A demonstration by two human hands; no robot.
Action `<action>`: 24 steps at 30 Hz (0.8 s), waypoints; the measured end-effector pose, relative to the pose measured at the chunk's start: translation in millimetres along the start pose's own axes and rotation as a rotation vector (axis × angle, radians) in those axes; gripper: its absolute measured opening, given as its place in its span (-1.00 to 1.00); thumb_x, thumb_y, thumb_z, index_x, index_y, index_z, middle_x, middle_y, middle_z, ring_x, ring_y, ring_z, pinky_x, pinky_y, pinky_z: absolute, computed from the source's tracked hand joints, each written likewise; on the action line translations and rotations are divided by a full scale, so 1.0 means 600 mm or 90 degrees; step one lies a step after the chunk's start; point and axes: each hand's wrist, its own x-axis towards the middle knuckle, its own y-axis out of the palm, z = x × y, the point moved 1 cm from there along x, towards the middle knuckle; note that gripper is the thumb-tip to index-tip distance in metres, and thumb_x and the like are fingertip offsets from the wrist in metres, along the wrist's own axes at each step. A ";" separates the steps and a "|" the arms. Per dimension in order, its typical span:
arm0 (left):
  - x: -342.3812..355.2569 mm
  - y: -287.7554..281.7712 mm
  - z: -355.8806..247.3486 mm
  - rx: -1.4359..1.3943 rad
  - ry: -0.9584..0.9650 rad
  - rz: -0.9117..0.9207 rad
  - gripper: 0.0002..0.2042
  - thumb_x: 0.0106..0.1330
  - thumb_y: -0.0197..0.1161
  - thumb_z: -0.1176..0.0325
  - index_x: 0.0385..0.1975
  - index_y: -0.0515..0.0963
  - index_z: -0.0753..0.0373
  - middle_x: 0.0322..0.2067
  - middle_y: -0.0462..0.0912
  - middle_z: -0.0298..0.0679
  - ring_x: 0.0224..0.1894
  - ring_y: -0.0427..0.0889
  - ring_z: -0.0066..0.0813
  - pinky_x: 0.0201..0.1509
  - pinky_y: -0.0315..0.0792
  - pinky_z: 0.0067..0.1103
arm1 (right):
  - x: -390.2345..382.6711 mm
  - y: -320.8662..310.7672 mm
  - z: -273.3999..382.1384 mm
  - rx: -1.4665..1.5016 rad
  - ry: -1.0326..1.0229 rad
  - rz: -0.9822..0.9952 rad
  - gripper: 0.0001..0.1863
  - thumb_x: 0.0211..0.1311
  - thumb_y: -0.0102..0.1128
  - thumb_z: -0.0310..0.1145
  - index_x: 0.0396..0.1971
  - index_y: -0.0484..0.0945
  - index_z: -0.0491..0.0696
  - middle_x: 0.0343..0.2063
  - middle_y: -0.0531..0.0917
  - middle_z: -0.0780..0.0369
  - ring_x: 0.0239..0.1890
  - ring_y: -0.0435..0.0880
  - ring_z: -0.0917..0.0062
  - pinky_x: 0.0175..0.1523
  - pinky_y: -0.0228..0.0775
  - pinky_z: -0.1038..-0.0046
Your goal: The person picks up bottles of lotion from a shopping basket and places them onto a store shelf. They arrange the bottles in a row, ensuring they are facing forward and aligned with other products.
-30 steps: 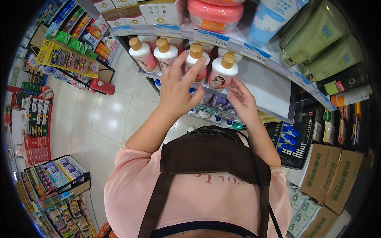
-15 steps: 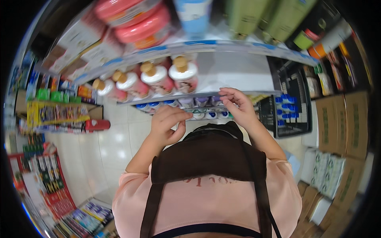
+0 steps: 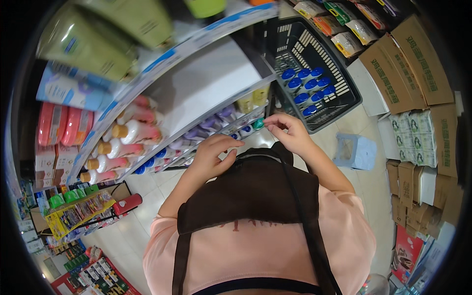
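Observation:
My left hand [image 3: 211, 155] hovers in front of the shelf unit, fingers loosely bent and thumb apart, with nothing in it. My right hand [image 3: 291, 132] is raised beside the shelf's right end, fingers curved and apart, also holding nothing. White-and-pink bottles [image 3: 140, 132] with wood-coloured caps line the left part of the middle shelf [image 3: 211, 73], whose white surface shows to their right. Below them stand purple bottles [image 3: 210, 124] and blue-capped ones. Nearest my right hand is a dark shopping basket [image 3: 355, 91] holding several blue-capped bottles [image 3: 310, 84].
Green tubes [image 3: 83, 44] and pink tubs [image 3: 78, 125] fill the upper shelf. At right are stacked brown cartons [image 3: 393, 69] and wrapped green-and-white packs [image 3: 414, 137]. A light-blue plastic stool [image 3: 361, 151] is on the tiled floor. A rack of small packets [image 3: 81, 214] stands at left.
My view has turned to the right, so the shelf now slants and the basket shows more fully. Both hands stay raised and empty; the right has come slightly lower.

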 end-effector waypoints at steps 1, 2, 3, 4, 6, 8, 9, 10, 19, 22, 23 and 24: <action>0.017 0.020 -0.005 -0.008 -0.035 0.028 -0.79 0.04 0.22 0.51 -0.29 0.60 0.16 -0.42 0.61 -0.24 -0.42 0.55 -0.32 -0.32 0.43 -0.51 | -0.004 -0.025 -0.008 -0.005 -0.003 -0.016 -0.79 0.16 0.15 -0.44 -0.20 0.59 -0.13 -0.40 0.63 0.27 -0.40 0.56 0.67 -0.25 0.40 0.61; 0.039 0.040 -0.011 -0.012 -0.042 0.031 -0.79 0.04 0.21 0.50 -0.29 0.60 0.16 -0.41 0.61 -0.24 -0.43 0.54 -0.33 -0.33 0.43 -0.51 | -0.007 -0.054 -0.016 -0.010 -0.005 -0.031 -0.80 0.16 0.15 -0.43 -0.21 0.59 -0.13 -0.41 0.63 0.27 -0.41 0.56 0.67 -0.26 0.40 0.61; 0.058 0.065 -0.015 -0.018 -0.055 0.033 -0.79 0.05 0.20 0.49 -0.28 0.60 0.16 -0.41 0.60 -0.25 -0.43 0.53 -0.33 -0.34 0.42 -0.52 | -0.013 -0.080 -0.029 -0.014 -0.003 -0.042 -0.80 0.16 0.15 -0.43 -0.21 0.59 -0.13 -0.42 0.63 0.27 -0.42 0.56 0.67 -0.27 0.40 0.61; 0.076 0.090 -0.018 -0.023 -0.067 0.034 -0.79 0.06 0.20 0.48 -0.28 0.60 0.16 -0.40 0.60 -0.26 -0.44 0.53 -0.34 -0.35 0.42 -0.52 | -0.016 -0.110 -0.050 -0.058 0.015 -0.047 -0.79 0.15 0.15 -0.42 -0.22 0.59 -0.12 -0.44 0.62 0.27 -0.44 0.55 0.67 -0.29 0.40 0.61; 0.116 0.142 -0.015 -0.006 -0.073 0.072 -0.81 0.08 0.19 0.42 -0.29 0.60 0.16 -0.42 0.59 -0.29 -0.43 0.52 -0.34 -0.33 0.41 -0.50 | -0.023 -0.168 -0.084 -0.060 0.059 -0.067 -0.79 0.13 0.16 -0.41 -0.22 0.59 -0.10 -0.45 0.62 0.26 -0.46 0.55 0.66 -0.31 0.40 0.60; 0.160 0.190 -0.012 0.025 -0.056 0.103 -0.82 0.08 0.19 0.40 -0.30 0.59 0.15 -0.44 0.59 -0.30 -0.41 0.52 -0.33 -0.29 0.41 -0.47 | -0.026 -0.223 -0.123 -0.111 0.079 -0.081 -0.77 0.10 0.18 -0.38 -0.22 0.59 -0.10 -0.48 0.62 0.25 -0.48 0.55 0.64 -0.31 0.41 0.58; 0.180 0.216 -0.006 0.044 -0.032 0.092 -0.83 0.07 0.19 0.38 -0.33 0.60 0.15 -0.44 0.59 -0.31 -0.39 0.51 -0.33 -0.27 0.40 -0.45 | -0.025 -0.249 -0.143 -0.157 0.094 -0.068 -0.76 0.08 0.19 -0.37 -0.23 0.59 -0.09 -0.47 0.62 0.23 -0.47 0.57 0.59 -0.30 0.42 0.54; 0.200 0.244 0.003 0.064 -0.007 0.080 -0.84 0.05 0.20 0.37 -0.35 0.60 0.14 -0.45 0.59 -0.32 -0.37 0.51 -0.32 -0.25 0.39 -0.43 | -0.022 -0.272 -0.159 -0.205 0.108 -0.053 -0.75 0.06 0.21 -0.36 -0.23 0.60 -0.08 -0.47 0.63 0.21 -0.46 0.60 0.55 -0.29 0.44 0.51; 0.317 0.388 0.063 0.440 -0.011 0.147 -0.79 -0.11 0.29 0.15 -0.51 0.65 0.09 -0.44 0.60 -0.32 -0.21 0.45 -0.29 -0.12 0.26 -0.38 | 0.044 -0.325 -0.229 -0.582 0.086 0.126 -0.66 -0.06 0.28 -0.37 -0.19 0.58 -0.04 -0.29 0.64 0.14 -0.20 0.62 0.29 -0.11 0.45 0.30; 0.339 0.412 0.070 0.545 -0.050 0.269 -0.75 -0.08 0.27 0.11 -0.47 0.66 0.11 -0.42 0.61 -0.31 -0.19 0.46 -0.32 -0.10 0.24 -0.38 | 0.070 -0.318 -0.235 -0.651 0.126 0.192 -0.63 -0.10 0.31 -0.34 -0.18 0.57 0.00 -0.27 0.64 0.14 -0.18 0.61 0.27 -0.10 0.45 0.28; 0.345 0.418 0.071 0.575 -0.059 0.306 -0.74 -0.07 0.26 0.11 -0.45 0.66 0.12 -0.41 0.62 -0.32 -0.18 0.46 -0.33 -0.10 0.24 -0.38 | 0.078 -0.312 -0.242 -0.662 0.154 0.217 -0.61 -0.12 0.31 -0.34 -0.17 0.57 0.03 -0.27 0.64 0.14 -0.16 0.61 0.25 -0.10 0.45 0.26; 0.351 0.429 0.076 0.580 -0.079 0.329 -0.74 -0.05 0.25 0.11 -0.44 0.66 0.12 -0.39 0.62 -0.31 -0.17 0.48 -0.33 -0.08 0.24 -0.38 | 0.083 -0.310 -0.248 -0.668 0.165 0.230 -0.61 -0.12 0.31 -0.34 -0.17 0.57 0.04 -0.26 0.64 0.15 -0.16 0.61 0.24 -0.09 0.45 0.26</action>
